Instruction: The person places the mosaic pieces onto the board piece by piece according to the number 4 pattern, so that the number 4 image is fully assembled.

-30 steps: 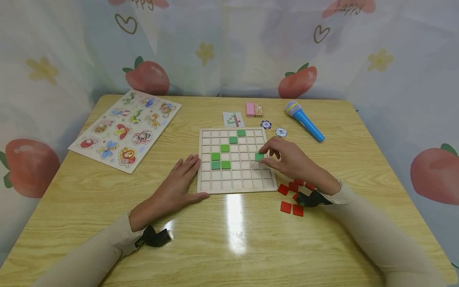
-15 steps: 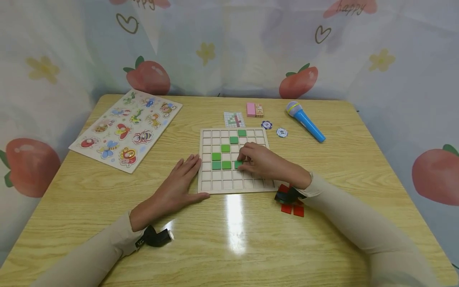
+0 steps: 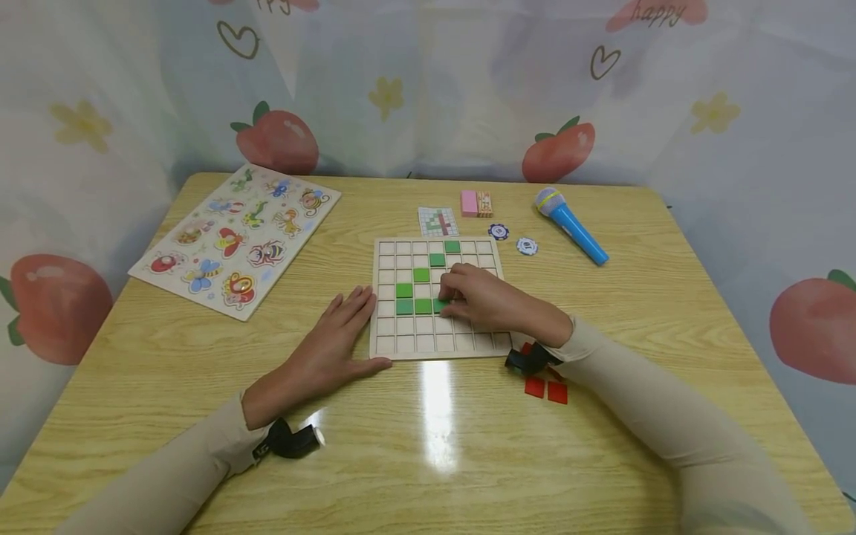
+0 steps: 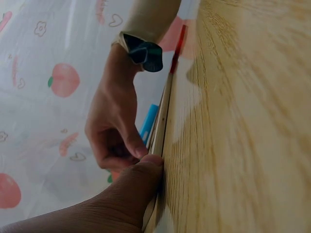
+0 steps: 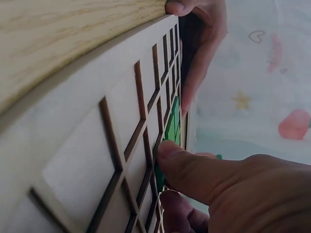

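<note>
A wooden grid board (image 3: 386, 327) lies on the table with several green tiles (image 3: 421, 275) set in its cells. My right hand (image 3: 484, 297) is over the board, pinching a green tile (image 3: 439, 305) between thumb and fingers at the cell right of the lower green pair. In the right wrist view the thumb (image 5: 182, 162) covers part of this tile (image 5: 160, 177); how fully it sits in the cell is hidden. My left hand (image 3: 328, 357) rests at the board's left edge, fingers extended, thumb along the near corner.
Red tiles (image 3: 534, 387) lie by the board's near right corner, partly under the right wrist. Behind the board are a pattern card (image 3: 438, 221), a pink block (image 3: 469, 203), two poker chips (image 3: 527, 246) and a toy microphone (image 3: 575, 230). An insect puzzle board (image 3: 304, 227) lies left.
My right hand has carried the green tile leftward and down from the board's right side to the cell beside the lower green pair. My left hand has stayed in place.
</note>
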`<state>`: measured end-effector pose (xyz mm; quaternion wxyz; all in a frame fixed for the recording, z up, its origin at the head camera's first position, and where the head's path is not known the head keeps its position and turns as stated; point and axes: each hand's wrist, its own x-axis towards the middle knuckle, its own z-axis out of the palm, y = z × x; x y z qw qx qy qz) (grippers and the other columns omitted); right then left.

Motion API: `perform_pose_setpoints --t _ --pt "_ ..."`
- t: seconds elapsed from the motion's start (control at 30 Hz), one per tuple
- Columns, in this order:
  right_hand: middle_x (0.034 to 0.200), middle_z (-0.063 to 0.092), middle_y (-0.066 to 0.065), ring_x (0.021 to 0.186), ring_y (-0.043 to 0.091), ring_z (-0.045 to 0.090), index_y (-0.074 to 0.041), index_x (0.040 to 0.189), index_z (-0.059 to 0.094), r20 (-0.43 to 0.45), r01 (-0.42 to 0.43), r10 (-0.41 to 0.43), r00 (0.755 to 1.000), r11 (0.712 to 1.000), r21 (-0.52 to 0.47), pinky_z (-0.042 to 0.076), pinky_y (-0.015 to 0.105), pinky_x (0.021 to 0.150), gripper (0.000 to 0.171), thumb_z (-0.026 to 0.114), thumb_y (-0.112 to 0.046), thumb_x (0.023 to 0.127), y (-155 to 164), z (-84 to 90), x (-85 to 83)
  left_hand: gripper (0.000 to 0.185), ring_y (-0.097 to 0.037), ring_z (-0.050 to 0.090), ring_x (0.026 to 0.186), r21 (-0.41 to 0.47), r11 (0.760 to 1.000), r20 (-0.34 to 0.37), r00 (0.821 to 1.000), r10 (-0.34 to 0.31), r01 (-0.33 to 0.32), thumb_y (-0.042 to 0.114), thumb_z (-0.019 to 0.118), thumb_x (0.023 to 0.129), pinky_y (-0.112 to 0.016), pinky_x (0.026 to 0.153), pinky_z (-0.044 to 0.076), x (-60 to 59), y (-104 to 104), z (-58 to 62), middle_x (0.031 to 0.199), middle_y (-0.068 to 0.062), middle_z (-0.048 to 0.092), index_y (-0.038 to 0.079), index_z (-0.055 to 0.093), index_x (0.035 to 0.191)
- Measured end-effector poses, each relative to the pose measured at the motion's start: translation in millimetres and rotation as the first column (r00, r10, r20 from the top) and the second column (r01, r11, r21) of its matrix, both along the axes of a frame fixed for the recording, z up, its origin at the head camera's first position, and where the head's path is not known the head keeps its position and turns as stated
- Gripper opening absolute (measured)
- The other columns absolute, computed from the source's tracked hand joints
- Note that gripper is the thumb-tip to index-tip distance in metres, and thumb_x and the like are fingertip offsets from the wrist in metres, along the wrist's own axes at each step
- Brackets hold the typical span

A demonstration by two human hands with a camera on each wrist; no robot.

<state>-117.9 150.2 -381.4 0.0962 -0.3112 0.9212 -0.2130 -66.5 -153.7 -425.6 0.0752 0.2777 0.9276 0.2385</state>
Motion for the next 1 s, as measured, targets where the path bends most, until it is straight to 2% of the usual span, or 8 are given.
perform_pose_setpoints --t 0.17,0.27,0.4,0.53,0.67,0.73,0.87,1.0 --pt "0.101 0.065 0.004 0.089 0.018 0.057 -0.013 0.099 0.072 0.002 -0.008 0.008 1.000 1.000 0.002 0.053 0.032 0.077 0.014 0.080 -0.025 0.097 0 1.4 -1.9 0.111 -0.033 0.016 0.169 -0.005 1.000 -0.004 1.000 0.004 -0.004 0.055 0.083 0.089 -0.053 0.140 0.009 -0.8 -1 0.4 0.179 -0.015 0.023 0.000 0.027 0.168" --pt "0.107 0.066 0.007 0.096 0.020 0.057 -0.011 0.112 0.077 -0.039 -0.027 0.027 0.999 1.000 0.003 0.054 0.034 0.082 0.019 0.075 -0.025 0.101 11 7.7 1.6 0.113 -0.032 0.016 0.169 -0.007 1.000 0.003 1.000 0.005 -0.005 0.056 0.083 0.088 -0.052 0.140 0.008 -0.9 -1 0.4 0.179 -0.015 0.022 0.000 0.026 0.168" --pt "0.116 0.070 0.009 0.105 0.021 0.059 -0.009 0.129 0.077 -0.154 0.015 -0.023 0.988 0.999 -0.049 0.055 0.036 0.085 0.027 0.067 -0.018 0.106 57 23.3 15.5 0.114 -0.030 0.013 0.169 -0.015 1.000 0.020 1.000 0.004 -0.004 0.058 0.081 0.089 -0.051 0.141 0.007 -0.8 0 0.3 0.180 -0.013 0.020 0.002 0.023 0.169" --pt "0.112 0.074 0.004 0.095 0.011 0.059 -0.013 0.128 0.077 -0.237 0.155 -0.179 0.955 0.981 -0.116 0.052 0.028 0.074 0.027 0.066 -0.007 0.104 127 27.0 41.0 0.115 -0.030 0.012 0.170 -0.030 1.000 0.025 1.000 0.004 -0.004 0.060 0.081 0.089 -0.051 0.141 0.007 -0.2 -1 0.9 0.180 -0.013 0.018 0.003 0.023 0.169" --pt "0.107 0.073 -0.001 0.081 0.001 0.053 -0.017 0.126 0.076 -0.221 0.298 -0.317 0.922 0.948 -0.116 0.047 0.019 0.065 0.025 0.068 -0.008 0.104 183 14.9 74.0 0.115 -0.031 0.013 0.170 -0.031 1.000 0.027 1.000 0.001 0.000 0.059 0.081 0.088 -0.052 0.141 0.007 0.0 0 1.5 0.180 -0.014 0.019 0.002 0.023 0.169" --pt "0.105 0.072 -0.002 0.082 -0.001 0.053 -0.015 0.124 0.076 -0.188 0.328 -0.345 0.919 0.937 -0.117 0.047 0.016 0.066 0.023 0.069 -0.009 0.104 198 4.0 87.0 0.114 -0.032 0.013 0.169 -0.029 1.000 0.031 1.000 0.003 -0.003 0.058 0.082 0.088 -0.052 0.141 0.007 0.2 -1 2.2 0.180 -0.014 0.019 0.001 0.023 0.169" --pt "0.104 0.069 -0.005 0.085 -0.003 0.055 -0.013 0.121 0.074 -0.124 0.346 -0.360 0.925 0.931 -0.118 0.049 0.013 0.071 0.020 0.074 -0.012 0.101 208 -16.3 104.7 0.114 -0.032 0.013 0.169 -0.020 1.000 0.032 0.999 0.005 -0.005 0.056 0.083 0.088 -0.052 0.141 0.007 0.2 -2 1.9 0.180 -0.014 0.019 0.001 0.024 0.169" --pt "0.105 0.069 -0.006 0.088 -0.003 0.055 -0.017 0.119 0.075 -0.113 0.367 -0.379 0.919 0.924 -0.110 0.049 0.012 0.074 0.021 0.079 -0.018 0.098 205 -24.8 114.5 0.115 -0.031 0.012 0.170 -0.011 1.000 0.030 1.000 0.003 -0.002 0.057 0.083 0.088 -0.051 0.141 0.006 0.1 -1 0.5 0.180 -0.013 0.019 0.002 0.023 0.169"
